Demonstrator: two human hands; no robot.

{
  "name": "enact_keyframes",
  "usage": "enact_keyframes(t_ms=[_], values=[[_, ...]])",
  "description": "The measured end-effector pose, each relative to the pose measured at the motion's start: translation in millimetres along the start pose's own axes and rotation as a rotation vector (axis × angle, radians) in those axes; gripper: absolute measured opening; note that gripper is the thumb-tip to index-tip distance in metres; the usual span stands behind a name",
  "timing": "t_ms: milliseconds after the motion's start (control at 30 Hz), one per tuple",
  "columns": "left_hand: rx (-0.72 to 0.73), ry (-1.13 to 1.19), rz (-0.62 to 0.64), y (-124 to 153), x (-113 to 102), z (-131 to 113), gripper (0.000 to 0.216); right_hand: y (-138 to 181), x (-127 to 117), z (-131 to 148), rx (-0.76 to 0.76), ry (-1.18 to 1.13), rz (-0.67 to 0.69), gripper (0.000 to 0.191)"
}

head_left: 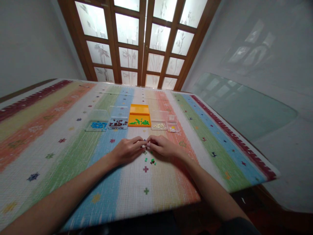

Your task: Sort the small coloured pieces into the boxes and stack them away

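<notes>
My left hand (128, 150) and my right hand (163, 146) meet over the middle of the table, fingertips touching. Both are closed in a pinch. Small dark and pale bits show between the fingertips, too small to name, and the fingers cover most of what they hold. Just below the hands, on the cloth, lie a small green piece (146, 159) and a little cluster of green and dark brown pieces (152, 162). They look like tiny plastic building bricks. Another bit of green shows beside the right fingers.
Beyond the hands stand a clear box of blue pieces (86, 129), a clear box of brown pieces (126, 118), an orange case (139, 109) with green pieces, a clear box of whitish pieces (158, 129) and a smaller clear box (171, 118). A striped cloth (73, 169) covers the table.
</notes>
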State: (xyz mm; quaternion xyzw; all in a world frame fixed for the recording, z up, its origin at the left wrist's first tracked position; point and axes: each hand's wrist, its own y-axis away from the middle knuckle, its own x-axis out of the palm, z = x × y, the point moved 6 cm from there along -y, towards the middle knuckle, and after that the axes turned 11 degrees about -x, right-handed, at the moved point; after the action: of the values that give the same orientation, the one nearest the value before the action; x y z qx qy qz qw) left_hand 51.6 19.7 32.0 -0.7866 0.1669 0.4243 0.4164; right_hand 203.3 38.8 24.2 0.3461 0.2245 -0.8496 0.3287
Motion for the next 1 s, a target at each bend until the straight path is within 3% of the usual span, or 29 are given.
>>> enact_keyframes(t_ms=[167,300,400,667,1000], values=[[0.025,-0.033,-0.042,1.8,-0.7,0.6,0.018,-2.4,3.6,3.1,-0.005,-0.128,-0.028,0.022],[-0.004,-0.05,-0.075,-0.3,-8.1,14.2,0.015,-2.5,3.1,4.2,0.017,-0.095,-0.005,0.019],[-0.095,-0.078,-0.157,-2.8,-21.1,35.9,0.016,-1.5,3.7,5.5,0.031,-0.017,0.036,0.01],[-0.452,-0.164,-0.379,0.7,-52.6,94.0,0.016,-0.8,3.7,5.0,0.028,0.043,0.033,0.012],[-0.493,-0.239,-0.426,5.9,-52.7,113.8,0.018,-1.2,3.8,6.1,0.028,0.045,0.002,0.016]])
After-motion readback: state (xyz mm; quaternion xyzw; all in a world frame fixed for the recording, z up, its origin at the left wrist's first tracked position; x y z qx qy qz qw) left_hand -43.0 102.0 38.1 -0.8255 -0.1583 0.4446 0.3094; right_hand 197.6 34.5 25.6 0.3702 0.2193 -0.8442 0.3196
